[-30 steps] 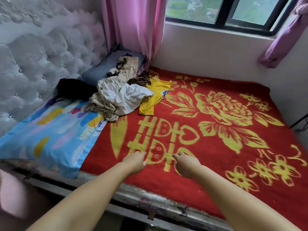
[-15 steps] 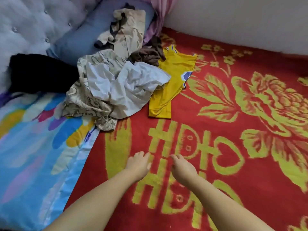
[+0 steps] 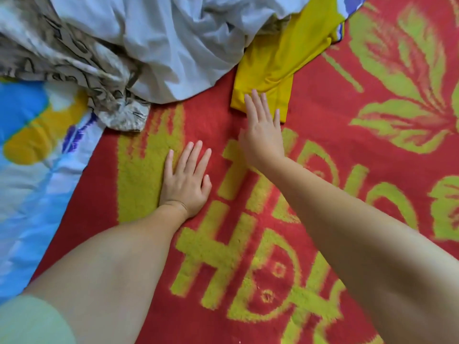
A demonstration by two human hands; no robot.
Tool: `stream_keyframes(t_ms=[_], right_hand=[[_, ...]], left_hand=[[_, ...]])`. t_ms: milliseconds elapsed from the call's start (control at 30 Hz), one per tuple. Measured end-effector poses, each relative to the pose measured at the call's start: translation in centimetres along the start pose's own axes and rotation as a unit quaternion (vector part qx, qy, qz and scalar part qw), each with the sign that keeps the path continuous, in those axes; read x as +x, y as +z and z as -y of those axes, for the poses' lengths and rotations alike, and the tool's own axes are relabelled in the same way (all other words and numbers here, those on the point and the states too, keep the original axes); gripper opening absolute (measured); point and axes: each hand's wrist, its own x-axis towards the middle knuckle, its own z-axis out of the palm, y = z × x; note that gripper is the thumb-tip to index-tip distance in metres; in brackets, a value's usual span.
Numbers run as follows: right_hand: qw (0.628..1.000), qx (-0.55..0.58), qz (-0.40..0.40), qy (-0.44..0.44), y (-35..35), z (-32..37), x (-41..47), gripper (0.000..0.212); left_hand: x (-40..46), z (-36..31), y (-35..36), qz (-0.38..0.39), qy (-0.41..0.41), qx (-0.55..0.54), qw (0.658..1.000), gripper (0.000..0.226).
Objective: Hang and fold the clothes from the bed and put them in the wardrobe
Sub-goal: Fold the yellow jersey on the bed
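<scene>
A pile of clothes fills the top of the view on the bed. A yellow shirt [image 3: 293, 53] lies at the pile's right side, its lower end reaching toward me. A crumpled white garment [image 3: 178, 43] sits beside it, and a beige patterned garment [image 3: 74, 68] lies to the left. My right hand [image 3: 263, 130] is stretched forward with straight fingers, the fingertips over the yellow shirt's lower edge. My left hand [image 3: 186, 180] rests flat, fingers straight, on the red and yellow blanket [image 3: 347, 170], holding nothing.
A blue, white and orange patterned sheet or pillow [image 3: 32, 157] covers the left side. The blanket stretches right and toward me with no clothes on it.
The view has moved in close to the clothes pile. Both hands have opened flat; the right hand has reached forward to the yellow shirt's edge, and the left has settled on the blanket.
</scene>
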Motion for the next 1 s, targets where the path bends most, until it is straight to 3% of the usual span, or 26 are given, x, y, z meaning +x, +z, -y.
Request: stream_keyframes(t_ms=[133, 267, 400, 600, 733, 900, 1000], right_hand=[[0.999, -0.035, 0.03, 0.014, 0.0, -0.4, 4.5, 0.052], [0.995, 0.029, -0.008, 0.092, -1.9, -0.2, 7.4, 0.036], [0.997, -0.013, 0.013, 0.079, -3.8, -0.7, 7.2, 0.024], [0.969, -0.071, 0.22, 0.085, -4.1, -2.3, -1.5, 0.024], [0.93, 0.001, 0.349, 0.113, -2.0, -2.3, -11.5, 0.017], [0.843, 0.077, 0.524, 0.096, 0.3, 0.5, -24.2, 0.024], [0.826, 0.129, 0.545, 0.056, -1.1, 2.9, -28.7, 0.032]], left_hand=[[-0.3, 0.1, 0.3, 0.009, 0.006, 0.015, 1.0, 0.061], [-0.1, 0.3, 0.4, 0.01, 0.005, 0.024, 1.0, 0.062], [-0.1, 0.4, 0.4, 0.004, 0.003, 0.027, 1.0, 0.061], [0.4, 0.9, 0.3, 0.014, -0.001, 0.013, 1.0, 0.06], [0.7, 0.4, -1.0, 0.076, -0.022, -0.001, 0.997, 0.062], [-0.2, -3.0, -5.3, 0.196, -0.085, -0.163, 0.963, 0.043], [-5.6, -8.3, -6.9, 0.26, -0.145, -0.254, 0.92, 0.05]])
